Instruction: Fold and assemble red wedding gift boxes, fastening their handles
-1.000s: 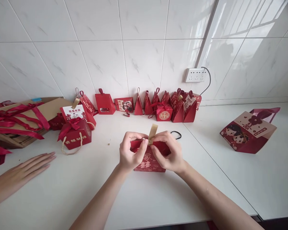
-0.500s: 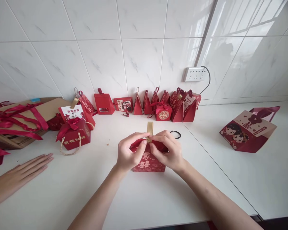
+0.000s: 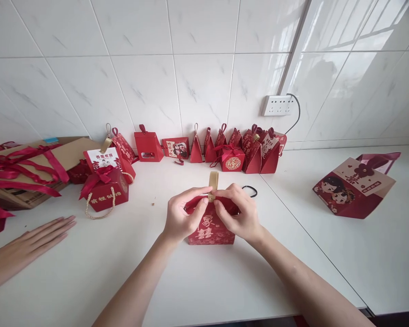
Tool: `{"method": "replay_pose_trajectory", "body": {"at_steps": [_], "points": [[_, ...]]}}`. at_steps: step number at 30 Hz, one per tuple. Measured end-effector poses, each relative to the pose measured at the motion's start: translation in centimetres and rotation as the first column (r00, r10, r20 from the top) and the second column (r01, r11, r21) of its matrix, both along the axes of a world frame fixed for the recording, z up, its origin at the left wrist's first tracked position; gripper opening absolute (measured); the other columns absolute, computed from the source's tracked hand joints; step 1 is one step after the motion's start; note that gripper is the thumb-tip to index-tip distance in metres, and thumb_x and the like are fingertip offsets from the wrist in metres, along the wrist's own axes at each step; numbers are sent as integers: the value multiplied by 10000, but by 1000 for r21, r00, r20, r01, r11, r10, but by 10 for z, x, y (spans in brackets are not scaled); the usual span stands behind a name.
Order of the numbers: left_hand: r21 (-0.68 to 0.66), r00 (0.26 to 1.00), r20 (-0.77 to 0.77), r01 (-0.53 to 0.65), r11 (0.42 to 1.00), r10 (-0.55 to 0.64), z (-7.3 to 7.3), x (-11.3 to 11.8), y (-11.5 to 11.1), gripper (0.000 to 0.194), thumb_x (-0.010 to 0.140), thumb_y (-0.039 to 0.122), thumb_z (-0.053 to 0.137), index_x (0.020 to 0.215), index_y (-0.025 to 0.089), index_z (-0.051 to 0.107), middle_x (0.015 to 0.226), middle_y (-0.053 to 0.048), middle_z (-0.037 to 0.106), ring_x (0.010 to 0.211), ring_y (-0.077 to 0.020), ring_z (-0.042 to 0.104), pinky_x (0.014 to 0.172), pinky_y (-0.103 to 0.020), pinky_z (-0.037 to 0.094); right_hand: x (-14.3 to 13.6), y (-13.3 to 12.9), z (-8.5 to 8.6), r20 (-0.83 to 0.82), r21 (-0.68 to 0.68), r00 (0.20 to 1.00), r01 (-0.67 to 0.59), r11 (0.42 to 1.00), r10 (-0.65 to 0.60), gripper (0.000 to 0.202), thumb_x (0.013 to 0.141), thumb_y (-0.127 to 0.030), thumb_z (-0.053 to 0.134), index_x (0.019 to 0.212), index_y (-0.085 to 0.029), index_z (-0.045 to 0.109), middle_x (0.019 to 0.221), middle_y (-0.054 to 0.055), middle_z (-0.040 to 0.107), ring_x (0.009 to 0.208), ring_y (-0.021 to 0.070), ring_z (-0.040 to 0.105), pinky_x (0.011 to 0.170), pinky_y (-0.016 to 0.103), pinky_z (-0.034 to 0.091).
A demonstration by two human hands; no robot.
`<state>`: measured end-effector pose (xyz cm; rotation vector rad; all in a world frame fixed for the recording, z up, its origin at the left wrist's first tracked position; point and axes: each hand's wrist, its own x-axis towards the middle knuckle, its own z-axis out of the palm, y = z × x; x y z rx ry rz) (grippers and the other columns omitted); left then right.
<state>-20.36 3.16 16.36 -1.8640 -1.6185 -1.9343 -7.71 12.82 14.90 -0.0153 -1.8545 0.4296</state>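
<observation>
A red gift box (image 3: 209,227) with pale printed characters stands upright on the white table in front of me. My left hand (image 3: 186,213) pinches its top edge from the left, thumb in front. From the right, my right hand (image 3: 236,211) pinches the same edge close beside the other fingertips. A gold ribbon loop (image 3: 214,180) rises from the top between the fingertips, with a small metal eyelet at its base. My fingers cover much of the box's upper part. A black cord loop (image 3: 250,190) shows behind my right hand.
Another person's hand (image 3: 46,236) lies flat at the left. Behind it are a cardboard box (image 3: 68,152) with red ribbons and a rope-handled red box (image 3: 105,193). Several red gift boxes (image 3: 247,152) line the wall. A larger printed box (image 3: 352,188) stands right, below a power strip (image 3: 277,106).
My fingertips have shifted slightly at the base of the gold loop, and the eyelet shows more clearly. The box and the other person's hand stay in place.
</observation>
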Motion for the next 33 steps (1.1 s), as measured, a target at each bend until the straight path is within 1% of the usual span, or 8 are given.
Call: {"method": "replay_pose_trajectory", "body": {"at_steps": [4,7,9,14,17,23,28,33], "points": [[10,1000,5,10,1000,-10,0,0,0,221,799,147,598,968,168,739,883,-57,768,733,-172,725,656,-236,610,-1,-1,-3,8,-18,1000,-3,1000,3,215,872,-115,535,1043,-239,573,722,-10,544,587,125,517,528,261,454],[6,1000,14,-15,1000,15,-1,-1,0,200,796,156,614,951,165,741,865,-52,769,711,-167,724,631,-220,604,-3,-4,-7,-35,-140,999,-36,989,31,302,867,-130,567,1132,-250,486,739,-31,567,578,117,536,534,250,470],[5,999,14,-37,999,36,-2,-2,1,193,797,160,619,946,161,741,869,-52,769,722,-168,726,647,-221,606,-4,-5,-9,-55,-238,998,-53,970,41,312,869,-157,579,1143,-248,460,714,-49,566,560,113,541,516,239,469],[38,999,-9,-47,998,48,-2,0,2,181,795,155,618,934,165,733,884,-50,764,748,-165,724,669,-222,605,-5,-8,-6,-24,-350,999,-41,936,35,69,874,-219,593,916,-220,538,775,-15,625,641,118,600,573,238,502],[49,999,-13,-44,998,45,-1,2,2,171,795,150,612,923,175,722,871,-44,756,743,-163,717,662,-229,602,-4,-8,-1,-18,-360,999,-52,931,49,70,875,-219,580,821,-211,537,726,-18,619,607,113,580,557,234,490],[57,1000,-20,-16,998,17,0,3,1,163,832,181,591,938,177,714,878,-49,750,754,-161,711,666,-232,595,-2,-9,1,-6,-328,998,-67,942,69,53,830,-171,554,822,-211,522,714,-18,606,587,115,553,540,242,475],[51,995,33,-96,994,94,-2,6,3,104,843,222,623,864,186,718,806,-28,752,735,-158,710,678,-236,592,-2,-9,1,-2,-329,998,-53,943,56,51,838,-185,550,818,-214,514,706,-18,595,585,118,545,540,245,468],[100,994,49,-99,990,95,-3,7,4,58,829,192,652,842,191,709,796,-12,735,721,-133,694,672,-214,579,-4,-8,1,-15,-305,997,-79,949,78,64,842,-171,553,826,-214,509,714,-21,584,599,111,545,556,236,468]]}}
